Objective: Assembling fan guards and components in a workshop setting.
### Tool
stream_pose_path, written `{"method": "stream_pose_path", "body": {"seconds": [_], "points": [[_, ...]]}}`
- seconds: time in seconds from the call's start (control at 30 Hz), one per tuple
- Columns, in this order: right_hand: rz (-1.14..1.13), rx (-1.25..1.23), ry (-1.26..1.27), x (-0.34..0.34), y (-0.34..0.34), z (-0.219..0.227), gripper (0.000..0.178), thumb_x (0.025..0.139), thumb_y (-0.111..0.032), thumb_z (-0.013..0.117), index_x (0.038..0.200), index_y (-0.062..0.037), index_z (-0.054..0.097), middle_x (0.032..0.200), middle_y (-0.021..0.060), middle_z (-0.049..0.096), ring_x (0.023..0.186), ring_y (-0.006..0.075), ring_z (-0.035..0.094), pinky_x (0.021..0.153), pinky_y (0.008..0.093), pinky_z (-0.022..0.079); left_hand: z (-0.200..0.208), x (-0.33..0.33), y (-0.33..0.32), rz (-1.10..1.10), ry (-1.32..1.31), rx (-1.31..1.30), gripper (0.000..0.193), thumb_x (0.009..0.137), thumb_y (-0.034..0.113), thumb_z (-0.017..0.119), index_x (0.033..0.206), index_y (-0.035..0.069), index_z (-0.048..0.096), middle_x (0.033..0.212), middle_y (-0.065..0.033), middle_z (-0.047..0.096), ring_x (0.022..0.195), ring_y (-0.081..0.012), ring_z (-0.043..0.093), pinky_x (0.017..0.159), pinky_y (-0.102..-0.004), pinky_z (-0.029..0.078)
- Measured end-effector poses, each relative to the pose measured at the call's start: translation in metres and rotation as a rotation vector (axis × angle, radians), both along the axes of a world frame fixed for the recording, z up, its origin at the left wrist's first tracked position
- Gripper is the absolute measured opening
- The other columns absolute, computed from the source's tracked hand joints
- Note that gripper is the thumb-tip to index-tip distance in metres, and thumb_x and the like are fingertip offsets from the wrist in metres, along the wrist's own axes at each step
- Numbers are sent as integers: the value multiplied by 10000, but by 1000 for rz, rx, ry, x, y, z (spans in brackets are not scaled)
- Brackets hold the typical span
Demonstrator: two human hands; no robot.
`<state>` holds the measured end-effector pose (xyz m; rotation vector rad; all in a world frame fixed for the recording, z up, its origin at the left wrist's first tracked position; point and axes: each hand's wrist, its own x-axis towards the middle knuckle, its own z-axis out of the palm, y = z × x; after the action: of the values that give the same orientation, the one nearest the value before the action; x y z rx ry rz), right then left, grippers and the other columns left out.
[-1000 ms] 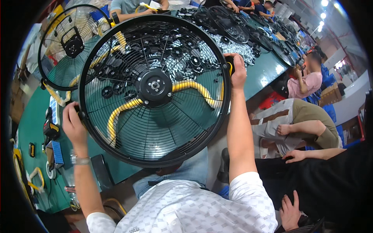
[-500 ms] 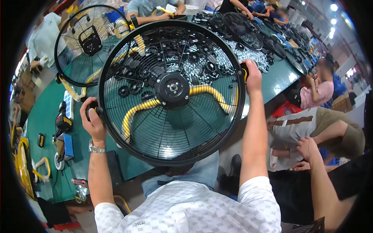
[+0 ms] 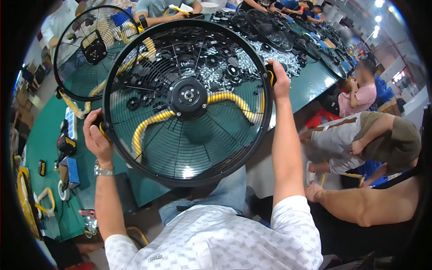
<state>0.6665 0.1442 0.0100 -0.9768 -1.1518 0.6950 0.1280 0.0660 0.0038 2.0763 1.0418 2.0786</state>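
Between both my hands is a large round fan (image 3: 189, 96), a black rim with a wire grille and a black motor hub in the middle. My left hand (image 3: 97, 138) closes around the black side knob (image 3: 101, 125) on its left. On the other side, my right hand (image 3: 280, 81) grips the right knob (image 3: 270, 75), black with yellow. Through the grille shows a yellow wrapped tube frame (image 3: 146, 128); where it joins the fan is hidden. The fan's lower rim is close to my body, at the table's front edge.
A second fan (image 3: 96, 56) stands on the green table (image 3: 40, 121) at the far left. A cordless drill (image 3: 66, 144), a tape roll (image 3: 63, 191) and a power strip (image 3: 70, 122) lie at left. Black parts and loose metal hardware (image 3: 288, 60) cover the back. Co-workers sit at right.
The fan and both my hands appear slightly further left and up, as does the table scene. At right, a co-worker's forearm has lowered. My grip on the knobs is unchanged.
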Motion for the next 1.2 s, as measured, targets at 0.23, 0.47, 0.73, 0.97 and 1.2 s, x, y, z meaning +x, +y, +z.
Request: {"method": "stream_pose_path", "body": {"seconds": [0.23, 0.47, 0.73, 0.97, 1.2], "points": [[1, 56, -59, 10, 7, -16, 401, 1041, -300, 400, 1184, -5, 630, 1119, 74, 642, 1013, 157, 605, 947, 288, 430, 57, -19, -20, 79, -236, -655, 321, 1002, 201, 448, 1131, -53, 595, 1197, -153, 631, 1099, -239, 590, 983, -330, 420], [98, -14, 282, 5, 4, -24, 399, 1039, -328, 424, 1246, -29, 588, 1012, 19, 628, 885, 93, 588, 792, 227, 453, 17, 10, -17, 194, 19, -50, 234, 981, 86, 441, 1093, -41, 603, 1085, -116, 637, 896, -185, 620, 823, -297, 500], [-5, 79, 135, 1, 1, -25, 407, 1036, -338, 416, 1250, -35, 584, 1021, 25, 623, 839, 97, 582, 762, 226, 461, 46, -23, -15, 176, -63, -764, 361, 986, 277, 483, 1114, -43, 591, 1044, -116, 633, 870, -187, 600, 804, -305, 482], [-496, 426, -748, 7, 6, -34, 345, 992, -63, 439, 1324, -33, 523, 1142, 108, 656, 1029, 238, 636, 926, 346, 498, 21, 11, -23, 164, -21, -192, 307, 1001, 184, 408, 1106, -23, 608, 1093, -119, 640, 1017, -212, 599, 930, -334, 456], [-55, 171, -140, -2, -10, -5, 336, 1004, -259, 441, 1135, -9, 623, 1087, 69, 657, 1005, 151, 584, 934, 278, 423, 32, -22, -9, 25, -304, -828, 346, 1018, 266, 456, 1152, -23, 592, 1050, -81, 633, 955, -153, 599, 905, -282, 446]]}}
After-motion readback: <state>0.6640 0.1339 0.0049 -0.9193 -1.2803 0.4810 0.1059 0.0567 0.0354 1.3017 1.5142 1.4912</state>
